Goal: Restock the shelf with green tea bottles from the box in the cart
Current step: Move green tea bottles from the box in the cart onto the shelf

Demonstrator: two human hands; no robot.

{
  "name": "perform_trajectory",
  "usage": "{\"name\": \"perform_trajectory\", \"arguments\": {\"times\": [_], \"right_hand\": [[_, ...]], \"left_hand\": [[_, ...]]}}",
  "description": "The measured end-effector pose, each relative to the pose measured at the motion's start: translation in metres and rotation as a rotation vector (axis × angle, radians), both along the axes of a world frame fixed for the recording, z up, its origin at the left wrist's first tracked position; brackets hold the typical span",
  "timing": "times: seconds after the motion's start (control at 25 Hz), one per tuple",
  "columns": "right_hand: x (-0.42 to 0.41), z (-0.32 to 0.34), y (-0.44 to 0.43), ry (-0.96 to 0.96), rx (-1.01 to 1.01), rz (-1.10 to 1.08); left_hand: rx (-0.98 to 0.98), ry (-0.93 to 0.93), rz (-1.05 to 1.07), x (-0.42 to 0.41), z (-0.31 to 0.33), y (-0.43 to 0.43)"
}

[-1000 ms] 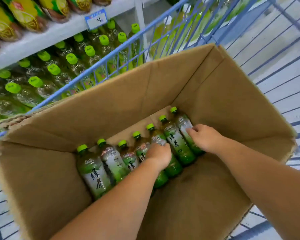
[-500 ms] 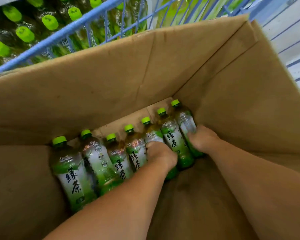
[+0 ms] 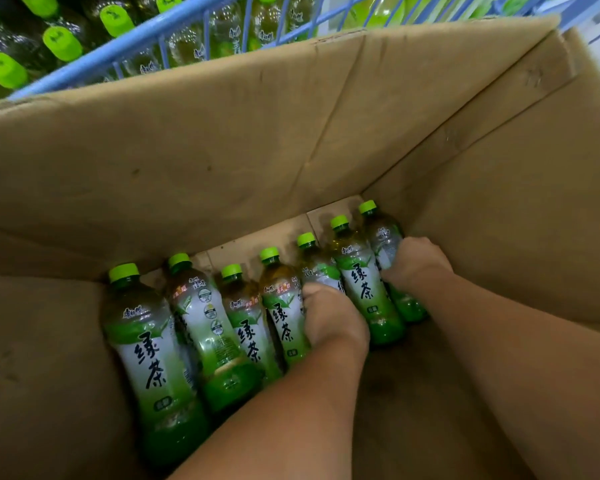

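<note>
- Head view: cardboard box in blue cart; seven green tea bottles lie in one row on its floor.
- Long axes: parallel, caps toward far wall, bases toward the person.
- Left hand: curled over fifth bottle from the left, fingers hidden, grip likely closed.
- Right hand: wrapped around the far-right bottle, nearest the box's right wall.
- Judged next: lift both clear, bases first.

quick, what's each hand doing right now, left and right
Left hand: closed around the fifth bottle from the left in the box.
Right hand: closed around the far-right bottle.
</note>
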State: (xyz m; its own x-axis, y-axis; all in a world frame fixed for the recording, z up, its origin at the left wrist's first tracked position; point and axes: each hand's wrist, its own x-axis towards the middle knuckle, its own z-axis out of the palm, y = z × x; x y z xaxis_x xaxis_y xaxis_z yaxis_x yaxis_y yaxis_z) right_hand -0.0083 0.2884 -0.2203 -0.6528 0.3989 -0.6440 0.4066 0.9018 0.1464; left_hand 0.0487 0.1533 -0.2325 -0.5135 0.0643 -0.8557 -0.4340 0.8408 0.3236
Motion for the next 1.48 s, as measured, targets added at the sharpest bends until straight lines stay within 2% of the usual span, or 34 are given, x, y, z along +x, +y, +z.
{"name": "perform_trajectory", "arguments": {"times": [0.04,0.12,0.24,0.36,0.6,0.76,1.0,1.24,1.48], "right_hand": [[-0.002,0.0,0.001,-0.01,-0.014,-0.008],[-0.002,0.002,0.003,-0.007,-0.052,-0.013],[0.003,0.006,0.009,0.006,-0.142,-0.04],[0.003,0.024,0.018,-0.042,-0.197,-0.062],[0.014,0.093,0.016,0.0,-0.219,-0.1],[0.026,0.138,0.006,0.021,-0.295,-0.136],[0.051,0.176,-0.007,0.175,-0.508,-0.294],[0.078,0.214,-0.035,0.249,-0.625,-0.283],[0.099,0.274,-0.089,0.375,-0.795,-0.324]], "left_hand": [[-0.04,0.024,-0.077,0.004,-0.003,0.0],[-0.115,0.088,-0.039,0.006,-0.012,-0.002],[-0.041,0.037,0.285,-0.002,0.008,-0.009],[0.01,-0.031,0.402,-0.007,0.024,-0.022],[0.087,-0.025,0.416,-0.005,0.078,-0.052],[0.185,-0.04,0.512,0.003,0.115,-0.064],[0.361,-0.051,0.605,0.01,0.173,-0.089],[0.53,0.006,0.697,0.019,0.233,-0.126],[0.705,0.088,0.639,0.031,0.284,-0.179]]}}
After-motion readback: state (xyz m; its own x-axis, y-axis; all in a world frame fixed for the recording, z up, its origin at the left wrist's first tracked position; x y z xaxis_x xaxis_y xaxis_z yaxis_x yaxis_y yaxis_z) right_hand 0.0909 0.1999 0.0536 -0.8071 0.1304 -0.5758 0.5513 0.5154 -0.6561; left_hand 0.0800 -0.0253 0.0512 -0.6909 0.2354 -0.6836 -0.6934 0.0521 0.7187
